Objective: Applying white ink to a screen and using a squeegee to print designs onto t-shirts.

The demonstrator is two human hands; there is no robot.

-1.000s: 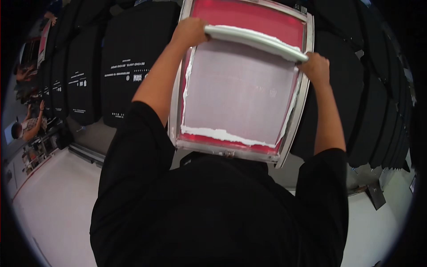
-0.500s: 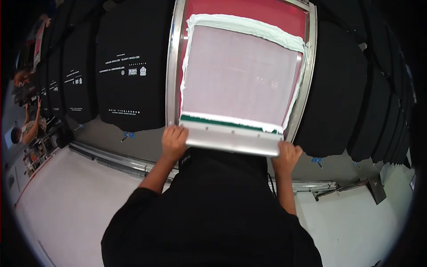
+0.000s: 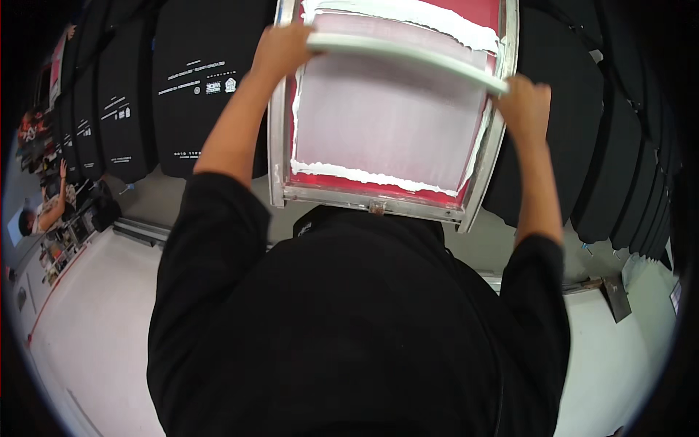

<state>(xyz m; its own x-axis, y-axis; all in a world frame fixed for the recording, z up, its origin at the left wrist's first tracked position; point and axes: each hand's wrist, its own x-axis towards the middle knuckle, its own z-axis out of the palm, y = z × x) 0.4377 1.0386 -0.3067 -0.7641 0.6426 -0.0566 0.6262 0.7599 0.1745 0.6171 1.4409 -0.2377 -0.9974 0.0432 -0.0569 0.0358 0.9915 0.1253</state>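
Note:
My left hand point(image 3: 285, 49) and my right hand point(image 3: 526, 108) grip the two ends of a long squeegee point(image 3: 408, 55). It spans the far part of a screen printing frame point(image 3: 475, 186) with metal sides. Only its narrow top edge shows; whether its blade touches the mesh point(image 3: 386, 116) is hidden. White ink point(image 3: 429, 16) lies in a thick band beyond the squeegee, and more runs along the sides and near edge of the pale mesh. Red borders surround the ink. Both arms reach forward, fingers wrapped round the ends.
Black shirts point(image 3: 204, 95) with white prints lie on boards to the left. More black shirts point(image 3: 557, 138) hang over boards on the right. A metal rail point(image 3: 138, 229) runs low at the left above a pale floor point(image 3: 102, 328). Another person point(image 3: 52, 211) is at the far left.
Both hands have carried the squeegee from the frame's near end to its far part. The near ink strip and frame end are now uncovered, and my body leans further forward.

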